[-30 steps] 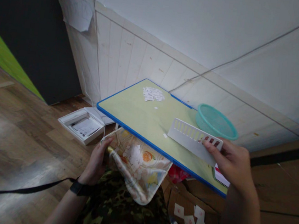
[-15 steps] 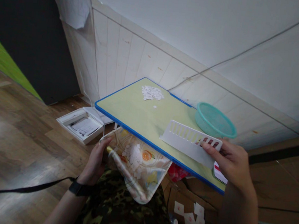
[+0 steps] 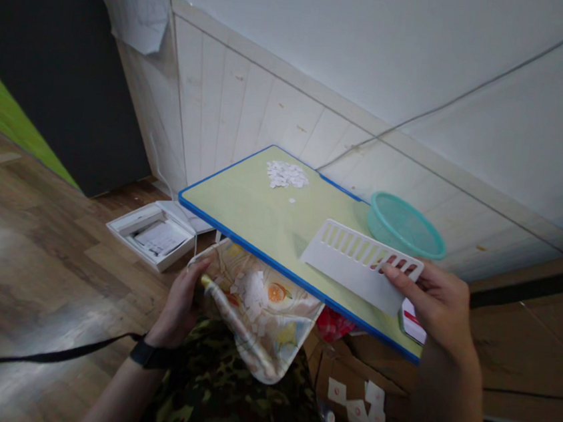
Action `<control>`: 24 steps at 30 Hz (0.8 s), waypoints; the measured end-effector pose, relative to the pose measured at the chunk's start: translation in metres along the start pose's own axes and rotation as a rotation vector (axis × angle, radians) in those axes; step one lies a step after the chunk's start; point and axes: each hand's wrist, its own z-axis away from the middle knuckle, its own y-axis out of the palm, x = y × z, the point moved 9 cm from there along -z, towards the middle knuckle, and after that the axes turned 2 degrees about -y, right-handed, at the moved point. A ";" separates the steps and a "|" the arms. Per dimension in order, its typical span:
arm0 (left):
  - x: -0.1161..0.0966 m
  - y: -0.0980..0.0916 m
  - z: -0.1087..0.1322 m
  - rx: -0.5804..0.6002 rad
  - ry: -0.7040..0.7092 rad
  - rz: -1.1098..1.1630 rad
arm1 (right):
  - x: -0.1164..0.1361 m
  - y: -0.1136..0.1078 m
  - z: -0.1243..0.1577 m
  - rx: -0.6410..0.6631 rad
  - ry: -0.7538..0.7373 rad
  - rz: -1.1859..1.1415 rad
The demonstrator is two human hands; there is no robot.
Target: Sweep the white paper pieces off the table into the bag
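My right hand [image 3: 437, 301] grips the right end of a thin white slotted plastic panel [image 3: 348, 272], with the thumb over its slots. The panel is tilted above the front right of a pale yellow tabletop [image 3: 242, 200] with a blue rim. Below the table's front edge, my left hand [image 3: 184, 301] has its fingers wrapped round the left edge of a fruit-print cloth [image 3: 290, 346]. Small white paper scraps [image 3: 254, 292] lie on the cloth, over my lap. A pile of white paper pieces [image 3: 288, 175] rests at the table's far end, with one single piece nearer.
A turquoise plastic basin [image 3: 405, 227] stands at the table's back right by the wall. A white and red box [image 3: 411, 322] sits at the right corner. An open white box [image 3: 153, 234] is on the floor at left. Several printed paper squares [image 3: 357, 410] lie on cardboard below.
My right hand has shifted the slotted panel slightly; its left end is a little higher and further right. My left hand and the cloth look the same.
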 end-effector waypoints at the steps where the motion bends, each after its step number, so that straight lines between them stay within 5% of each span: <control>1: 0.001 0.000 -0.001 0.004 -0.009 0.003 | -0.001 0.000 -0.001 -0.011 0.001 -0.004; 9: 0.007 0.001 -0.002 0.030 -0.047 0.033 | -0.006 0.021 -0.015 0.000 0.018 0.046; 15: 0.007 -0.002 -0.002 0.012 -0.046 0.030 | -0.019 0.013 -0.012 -0.096 0.047 0.028; 24: 0.007 0.002 -0.001 0.035 -0.038 0.029 | -0.006 0.022 -0.011 -0.024 0.019 0.050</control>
